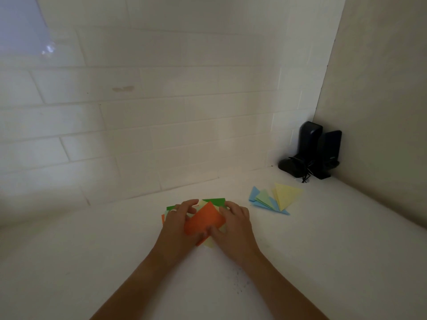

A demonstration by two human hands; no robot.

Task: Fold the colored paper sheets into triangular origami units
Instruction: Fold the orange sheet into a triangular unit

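Two hands work an orange sheet on a white bench.

The left hand [179, 219] and right hand [233, 224] hold an orange paper sheet [204, 219] between them, its far corner lifted, over a loose stack of colored sheets [215, 200] with dark green and pale yellow edges showing. The left hand's curled fingers [188, 204] wear a ring. To the right, well apart, lies a fan of folded triangles [275, 198] in blue, green and yellow. Two black speakers [316, 148] stand in the corner against the tiled wall [161, 112].
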